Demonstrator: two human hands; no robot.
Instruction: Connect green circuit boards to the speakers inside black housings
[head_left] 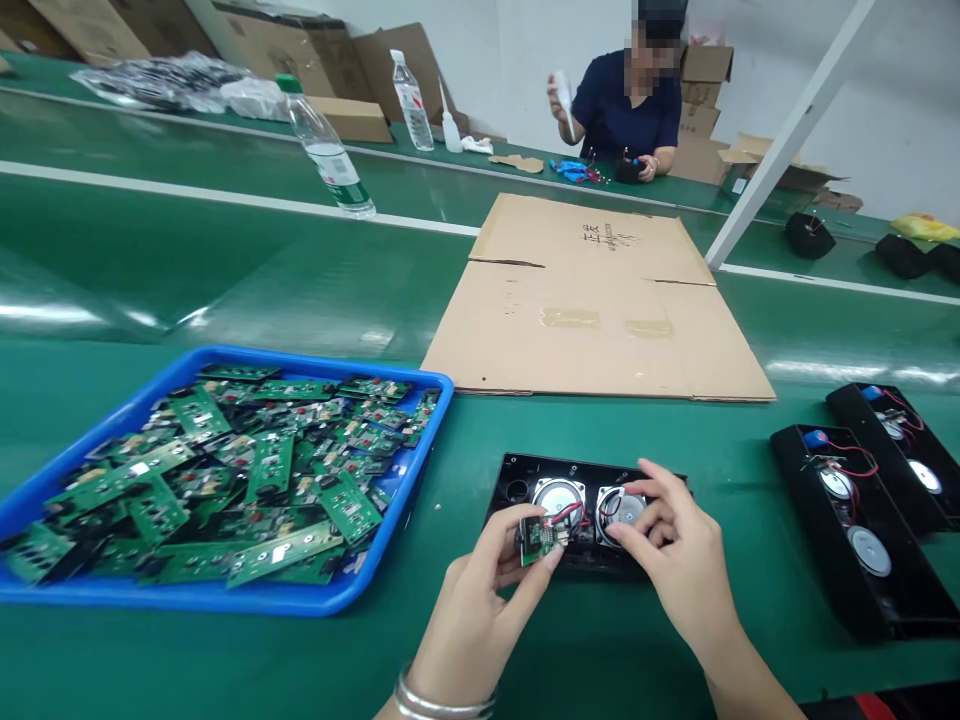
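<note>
My left hand (487,590) pinches a small green circuit board (538,538) between thumb and fingers. Red and dark wires (568,512) run from the board toward the speakers behind it. Below lies a black speaker housing (517,468) with two round silver-framed speakers, the left speaker (556,496) and the right speaker (624,516). Over the right speaker is my right hand (679,555), its thumb and index fingertips apart and close to a thin wire; I see nothing held between them. Both hands partly cover the housing.
On the left, a blue tray (442,420) holds many green circuit boards. Flattened cardboard (600,360) lies ahead. Two more black housings (795,500) with speakers and wires stand right. A water bottle (337,175) stands beyond the tray. Across the bench, a person (626,110) holds a white bottle.
</note>
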